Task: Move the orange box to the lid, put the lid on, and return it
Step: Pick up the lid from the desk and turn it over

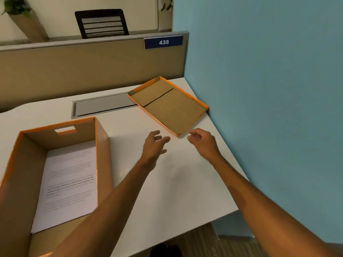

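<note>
Your left hand (155,145) and right hand (203,140) hover just short of the lid's (172,106) near corner, fingers loosely spread, holding nothing. The lid lies upside down by the blue wall (269,89); the orange box (101,151) stands open, well apart at your left, papers (68,180) inside. You seem about to take the lid: grip both long edges, then flip it.

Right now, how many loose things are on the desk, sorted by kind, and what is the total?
Orange box, open: 1
Orange lid, lying inside-up: 1
Printed sheets inside the box, seen as one stack: 1
Total: 3
Both the left hand and the right hand are empty, near the lid's closest corner.
</note>
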{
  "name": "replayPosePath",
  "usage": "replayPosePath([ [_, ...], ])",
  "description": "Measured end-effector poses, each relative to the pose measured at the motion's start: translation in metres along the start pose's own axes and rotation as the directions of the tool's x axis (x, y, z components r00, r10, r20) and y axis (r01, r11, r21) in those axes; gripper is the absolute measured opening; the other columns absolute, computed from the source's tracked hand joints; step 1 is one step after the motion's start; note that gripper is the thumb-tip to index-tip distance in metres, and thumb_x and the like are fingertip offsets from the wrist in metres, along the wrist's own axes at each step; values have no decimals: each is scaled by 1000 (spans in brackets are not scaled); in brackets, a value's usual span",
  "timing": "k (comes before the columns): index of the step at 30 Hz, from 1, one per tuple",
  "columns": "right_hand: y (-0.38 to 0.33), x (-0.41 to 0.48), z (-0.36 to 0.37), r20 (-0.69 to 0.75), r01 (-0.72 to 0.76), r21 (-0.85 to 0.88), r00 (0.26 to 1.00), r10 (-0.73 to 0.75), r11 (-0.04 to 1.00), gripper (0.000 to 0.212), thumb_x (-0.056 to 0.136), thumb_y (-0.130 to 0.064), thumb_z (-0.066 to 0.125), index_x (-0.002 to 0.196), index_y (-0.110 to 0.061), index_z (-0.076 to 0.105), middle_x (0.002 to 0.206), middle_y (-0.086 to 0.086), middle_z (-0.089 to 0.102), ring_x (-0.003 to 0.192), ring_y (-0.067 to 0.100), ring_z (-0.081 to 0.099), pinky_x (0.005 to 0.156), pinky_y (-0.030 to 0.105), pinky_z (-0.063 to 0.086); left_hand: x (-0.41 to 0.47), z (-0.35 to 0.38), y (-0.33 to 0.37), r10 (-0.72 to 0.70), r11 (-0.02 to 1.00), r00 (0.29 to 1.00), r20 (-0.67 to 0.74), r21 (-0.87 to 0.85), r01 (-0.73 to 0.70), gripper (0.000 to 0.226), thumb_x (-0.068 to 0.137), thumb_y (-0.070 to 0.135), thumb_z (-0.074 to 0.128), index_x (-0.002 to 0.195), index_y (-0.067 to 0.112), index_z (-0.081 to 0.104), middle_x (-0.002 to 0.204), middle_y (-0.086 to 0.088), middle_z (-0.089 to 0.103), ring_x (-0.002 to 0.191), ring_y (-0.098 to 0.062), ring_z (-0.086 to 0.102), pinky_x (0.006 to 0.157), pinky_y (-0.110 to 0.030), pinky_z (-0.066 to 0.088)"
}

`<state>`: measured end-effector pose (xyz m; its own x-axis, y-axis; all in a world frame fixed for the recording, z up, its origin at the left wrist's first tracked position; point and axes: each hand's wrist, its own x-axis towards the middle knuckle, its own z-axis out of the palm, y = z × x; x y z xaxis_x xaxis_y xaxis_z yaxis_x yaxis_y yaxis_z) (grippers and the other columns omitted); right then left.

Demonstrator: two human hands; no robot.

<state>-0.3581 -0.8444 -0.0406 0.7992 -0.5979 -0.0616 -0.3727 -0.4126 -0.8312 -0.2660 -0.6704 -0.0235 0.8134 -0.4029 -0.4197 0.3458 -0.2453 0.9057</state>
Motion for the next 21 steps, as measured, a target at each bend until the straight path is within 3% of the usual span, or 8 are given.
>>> replayPosePath([
  [5,19,50,18,4,-25,-130,1000,25,991,27,91,-19,68,117,-11,66,115,9,69,94,15,61,71,18,46,69,15,-7,-219,945,975,45,-237,223,68,85,14,73,143,9,39,135,-19,56,124,-36,55,101,-51,50],
  [7,27,66,26,21,58,-268,998,-55,962,32,89,-16,71,120,-10,65,119,11,67,103,21,62,81,27,50,93,20,-9,-273,918,961,51,-284,276,67,86,12,72,144,7,38,138,-19,54,124,-36,54,102,-51,49],
  [10,38,86,34,85,250,-487,967,-239,837,37,84,-9,75,120,-8,67,124,13,65,113,29,59,92,40,48,123,29,-10,-343,881,939,36,-334,334,67,86,10,72,144,3,39,132,-19,57,122,-37,56,99,-50,52],
  [13,45,102,37,185,392,-593,916,-355,703,40,75,1,79,113,-6,70,117,15,67,110,33,60,88,44,48,144,35,-13,-402,842,915,33,-379,384,58,86,8,71,138,0,47,115,-18,60,115,-35,61,95,-48,54],
  [16,50,112,38,241,469,-639,875,-421,609,40,69,7,76,106,-6,72,110,14,69,104,32,62,87,45,45,157,39,-13,-428,810,902,48,-421,407,39,87,7,69,124,-2,58,119,-19,66,106,-32,67,88,-43,55],
  [21,51,122,42,283,500,-670,855,-434,549,30,68,7,74,91,-13,71,92,6,68,90,27,61,80,44,44,171,41,-12,-485,779,874,38,-436,451,20,85,8,70,104,4,63,102,-16,72,87,-28,71,83,-41,56],
])
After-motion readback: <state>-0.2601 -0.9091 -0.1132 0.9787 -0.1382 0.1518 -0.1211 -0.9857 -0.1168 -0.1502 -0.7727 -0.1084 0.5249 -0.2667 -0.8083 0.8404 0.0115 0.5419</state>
